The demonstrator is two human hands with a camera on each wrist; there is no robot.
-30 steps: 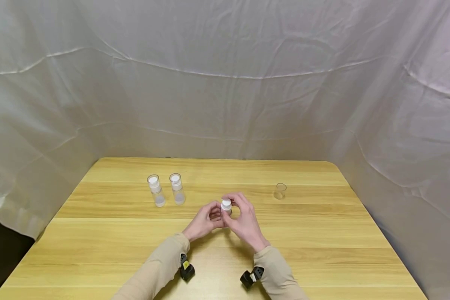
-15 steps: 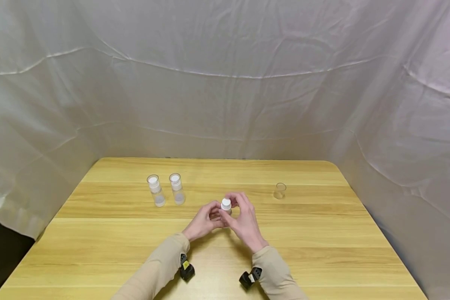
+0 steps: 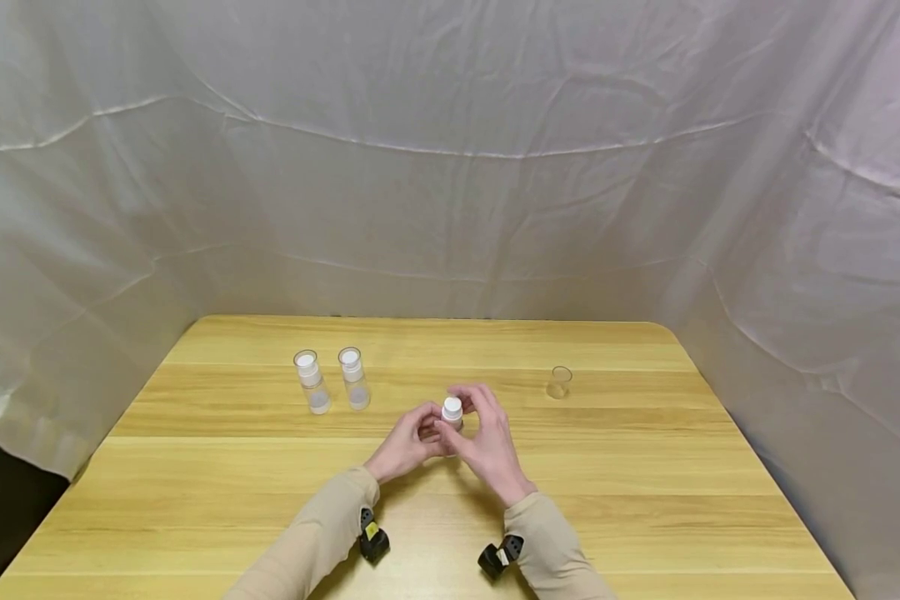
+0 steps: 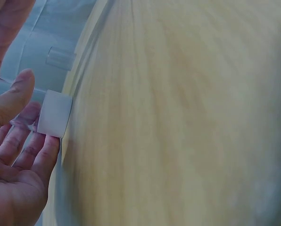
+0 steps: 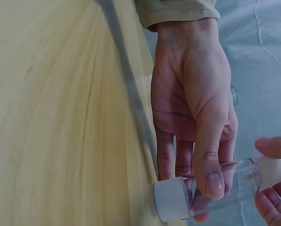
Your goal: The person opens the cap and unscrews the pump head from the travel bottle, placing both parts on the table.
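A small clear bottle (image 5: 220, 200) with a white base and a white top (image 3: 452, 408) stands at the table's middle. My left hand (image 3: 407, 443) grips its clear body, thumb on one side and fingers on the other, as the right wrist view shows. The white base (image 4: 55, 114) lies beside the left fingers in the left wrist view. My right hand (image 3: 487, 442) curls round the white top, thumb in front and fingers behind; how firmly they touch it is hard to see. The right thumb (image 5: 275, 148) lies along the top in the right wrist view.
Two similar bottles (image 3: 312, 385) (image 3: 354, 382) stand upright at the left back, each under a clear cap. A loose clear cap (image 3: 559, 383) stands at the right back. Grey cloth (image 3: 450, 208) hangs behind the wooden table (image 3: 645, 467).
My right thumb and fingers have shifted round the bottle's white top and spread slightly, showing more of it. The left hand and the bottle have stayed in place.
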